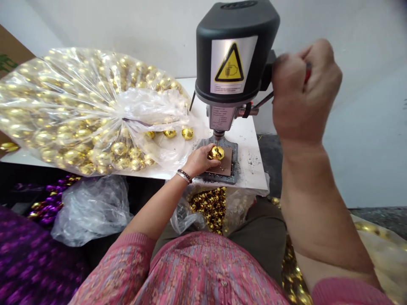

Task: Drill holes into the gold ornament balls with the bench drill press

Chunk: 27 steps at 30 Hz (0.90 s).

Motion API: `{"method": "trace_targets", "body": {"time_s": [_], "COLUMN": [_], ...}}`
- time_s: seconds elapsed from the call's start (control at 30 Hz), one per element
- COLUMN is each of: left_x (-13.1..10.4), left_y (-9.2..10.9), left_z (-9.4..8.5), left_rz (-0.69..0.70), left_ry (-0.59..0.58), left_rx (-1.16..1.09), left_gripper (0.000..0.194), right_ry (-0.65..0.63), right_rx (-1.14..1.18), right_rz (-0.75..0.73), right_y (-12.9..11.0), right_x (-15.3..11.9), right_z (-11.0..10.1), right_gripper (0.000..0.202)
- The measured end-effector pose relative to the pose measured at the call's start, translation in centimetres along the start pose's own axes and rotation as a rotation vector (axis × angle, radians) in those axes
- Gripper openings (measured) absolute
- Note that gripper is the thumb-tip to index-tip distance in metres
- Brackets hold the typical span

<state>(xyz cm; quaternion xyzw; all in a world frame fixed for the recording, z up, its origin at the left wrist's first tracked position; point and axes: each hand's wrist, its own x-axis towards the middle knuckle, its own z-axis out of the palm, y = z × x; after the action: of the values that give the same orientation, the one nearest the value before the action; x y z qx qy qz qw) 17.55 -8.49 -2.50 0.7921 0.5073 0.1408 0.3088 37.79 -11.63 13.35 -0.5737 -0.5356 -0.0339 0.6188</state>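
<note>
A small bench drill press (237,55) with a black housing and a yellow warning label stands on the white table. My left hand (203,160) pinches a shiny gold ball (217,153) on a brown board (225,163) over the drill's base plate (234,153). The drill chuck (218,134) is directly above, and its bit reaches down to the ball's top; how deep it sits I cannot tell. Raised at the right, my right hand (307,91) is closed around the drill press's feed lever (263,100), whose grip is mostly hidden by the fingers.
A big clear bag (73,110) of gold balls fills the table's left side, with a few loose balls (187,134) by its opening. Dark shavings dot the white table (254,178). Below are an open bag of gold balls (210,205), crumpled plastic (93,209) and purple balls (52,203).
</note>
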Motion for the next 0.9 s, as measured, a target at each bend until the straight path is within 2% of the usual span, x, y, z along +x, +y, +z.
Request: {"method": "trace_targets", "body": {"time_s": [0.07,0.17,0.3,0.43,0.63,0.8,0.9], "left_x": [0.0,0.0,-0.1,-0.2,-0.3,-0.2,-0.2], "left_y": [0.0,0.0,0.2,0.2,0.1,-0.1,-0.1], "left_z": [0.1,0.2,0.2,0.3,0.4,0.3,0.3], "left_rz": [-0.003,-0.010,-0.017,-0.015,-0.020,-0.026,-0.028], "left_ry": [0.011,0.012,-0.005,0.000,0.001,-0.002,-0.011], "left_rx": [-0.012,-0.007,0.005,0.005,-0.030,-0.110,-0.145], "left_gripper": [0.075,0.075,0.073,0.076,0.071,0.075,0.077], "right_ry": [-0.043,-0.060,-0.054,-0.004,0.136,0.245,0.264], "right_rx": [0.006,-0.012,-0.081,-0.088,-0.129,-0.125,-0.070], "right_rz": [-0.126,-0.208,-0.250,-0.315,-0.474,-0.501,-0.500], "right_y": [0.6,1.9,3.5,4.0,4.4,5.2,5.7], "right_x": [-2.4,-5.8,-8.2,-9.1,-10.1,-10.7,-10.8], "right_z": [-1.0,-2.0,-2.3,-1.9,-1.1,0.2,0.8], "right_gripper": [0.035,0.018,0.020,0.024,0.012,0.016,0.017]}}
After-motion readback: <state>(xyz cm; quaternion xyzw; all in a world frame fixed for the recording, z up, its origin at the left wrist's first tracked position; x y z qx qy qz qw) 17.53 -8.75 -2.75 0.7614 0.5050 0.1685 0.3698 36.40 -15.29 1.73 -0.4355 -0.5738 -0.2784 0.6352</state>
